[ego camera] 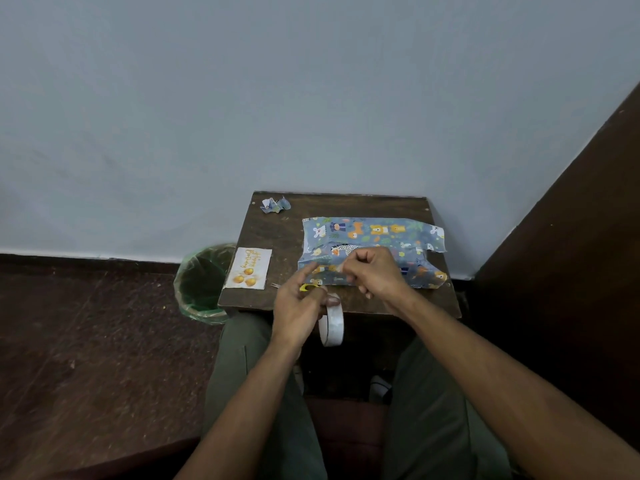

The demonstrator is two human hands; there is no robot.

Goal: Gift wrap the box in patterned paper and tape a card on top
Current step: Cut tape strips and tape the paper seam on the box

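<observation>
Left hand [300,304] holds tape roll [331,323]; right hand [374,270] seemingly pinches tape.

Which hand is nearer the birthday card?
Left. The left hand, with the tape roll hanging from it, sits just right of the birthday card; the right hand is farther right, over the wrapped box.

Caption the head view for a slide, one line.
Tape roll on left hand, right hand pinching tape over the wrapped box; card waits on table.
</observation>
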